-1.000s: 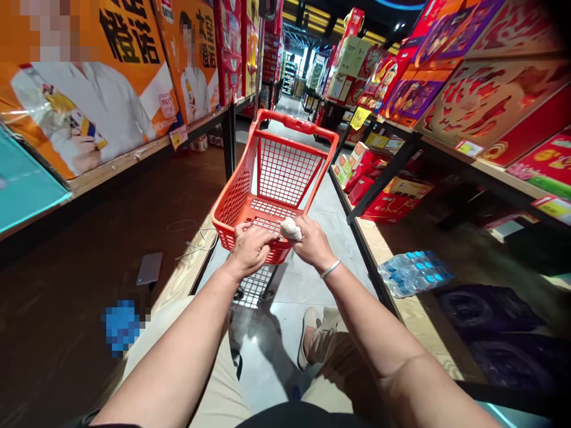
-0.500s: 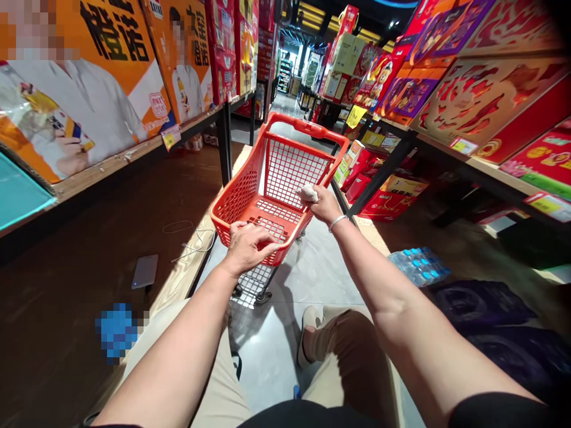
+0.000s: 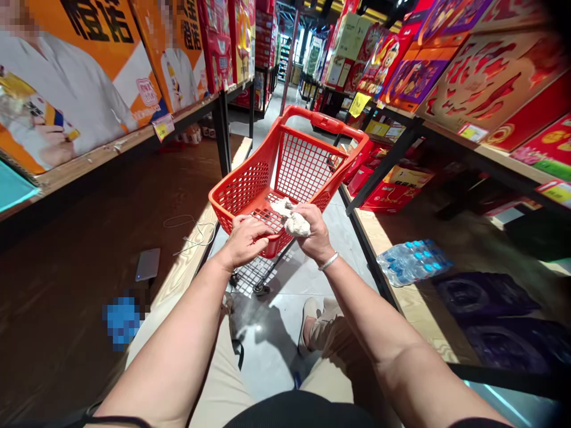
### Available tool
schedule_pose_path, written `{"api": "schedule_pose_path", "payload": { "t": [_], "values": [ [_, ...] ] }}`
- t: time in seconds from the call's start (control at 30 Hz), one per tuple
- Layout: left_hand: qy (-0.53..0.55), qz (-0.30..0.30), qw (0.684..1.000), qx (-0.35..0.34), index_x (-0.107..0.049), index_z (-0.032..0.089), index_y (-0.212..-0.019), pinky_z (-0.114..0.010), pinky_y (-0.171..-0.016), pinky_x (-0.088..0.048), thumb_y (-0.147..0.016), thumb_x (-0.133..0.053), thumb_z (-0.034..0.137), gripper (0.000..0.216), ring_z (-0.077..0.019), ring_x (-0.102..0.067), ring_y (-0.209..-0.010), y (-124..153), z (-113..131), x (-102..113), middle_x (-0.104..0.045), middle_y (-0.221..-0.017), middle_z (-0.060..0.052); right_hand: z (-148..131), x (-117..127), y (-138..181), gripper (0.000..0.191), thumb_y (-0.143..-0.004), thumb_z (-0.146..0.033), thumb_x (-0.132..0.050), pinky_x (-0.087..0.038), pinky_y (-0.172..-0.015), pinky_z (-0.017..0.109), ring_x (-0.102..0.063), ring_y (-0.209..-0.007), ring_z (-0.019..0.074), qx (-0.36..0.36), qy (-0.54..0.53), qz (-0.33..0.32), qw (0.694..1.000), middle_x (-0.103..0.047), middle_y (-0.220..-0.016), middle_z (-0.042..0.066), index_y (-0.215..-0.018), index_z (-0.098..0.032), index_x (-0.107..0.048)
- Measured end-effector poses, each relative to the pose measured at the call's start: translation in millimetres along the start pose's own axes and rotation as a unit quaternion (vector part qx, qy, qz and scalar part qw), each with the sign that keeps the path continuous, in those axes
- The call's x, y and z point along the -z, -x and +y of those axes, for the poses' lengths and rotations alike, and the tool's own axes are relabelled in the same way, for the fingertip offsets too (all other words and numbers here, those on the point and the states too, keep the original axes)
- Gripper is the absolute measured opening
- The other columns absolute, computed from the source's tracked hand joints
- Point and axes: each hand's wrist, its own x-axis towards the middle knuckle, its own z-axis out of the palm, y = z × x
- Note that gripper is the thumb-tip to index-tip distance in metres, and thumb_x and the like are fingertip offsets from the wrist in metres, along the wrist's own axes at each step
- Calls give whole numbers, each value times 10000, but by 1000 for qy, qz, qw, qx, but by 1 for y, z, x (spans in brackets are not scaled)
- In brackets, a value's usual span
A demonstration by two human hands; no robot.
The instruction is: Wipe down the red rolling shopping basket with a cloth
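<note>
A red plastic shopping cart (image 3: 254, 189) with grid walls stands in the aisle in front of me. My left hand (image 3: 248, 241) is closed over the near rim of its basket, knuckles up and fingertips inside. In my right hand (image 3: 315, 233) is a crumpled white cloth (image 3: 297, 224), pinched between thumb and fingers. It hangs over the near right corner of the basket, and part of it droops inward. Whether the cloth touches the rim I cannot tell. No goods show inside the basket.
Shelves flank the aisle closely, with orange boxes (image 3: 96, 77) at left and red gift boxes (image 3: 486, 89) at right. On the lower boards are a phone-like white slab (image 3: 147, 264), a white cable (image 3: 196, 233) and a pack of water bottles (image 3: 413, 261). A thin pole (image 3: 289, 62) rises beyond the cart.
My right hand has moved from the cart's right rim back toward me and left with the cloth. The cart's far end has swung slightly right. My left hand stays on the near rim.
</note>
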Motion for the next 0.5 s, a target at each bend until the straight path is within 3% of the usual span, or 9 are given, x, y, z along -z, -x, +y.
{"api": "schedule_pose_path", "payload": {
  "t": [0.07, 0.17, 0.37, 0.5],
  "values": [
    [9, 5, 1000, 4, -744, 268, -932, -491, -1047, -249, -845, -469, 263, 289, -226, -607, -1010, -2, -1, 0, -746, -948, -12, 2, -5, 5, 292, -886, -304, -665, -474, -975, 431, -604, -1091, 238, 8, 20, 5, 1000, -653, -1119, 78, -1169, -241, -630],
    [8, 16, 1000, 6, -752, 266, -896, -486, -1042, -254, -828, -449, 251, 311, -221, -600, -971, -4, -4, -3, -741, -909, -10, 2, -25, 38, 325, -876, -297, -647, -474, -969, 443, -574, -1097, 255, -33, 36, 43, 998, -618, -1118, 85, -1194, -236, -615],
    [9, 32, 999, 12, -738, 248, -862, -477, -1051, -257, -809, -456, 263, 288, -208, -594, -914, -5, -9, -5, -722, -874, -12, 8, -74, 121, 123, -765, -229, -656, -491, -797, 422, -559, -858, 246, -197, 31, -16, 980, -580, -866, 29, -864, -244, -584],
    [16, 28, 999, 2, -734, 264, -862, -467, -1054, -262, -833, -479, 305, 260, -209, -593, -923, -5, -8, -3, -723, -872, -5, 10, -59, 107, 108, -795, -266, -650, -511, -799, 411, -572, -859, 234, -215, 23, 10, 976, -579, -870, 30, -849, -243, -559]
  ]
}}
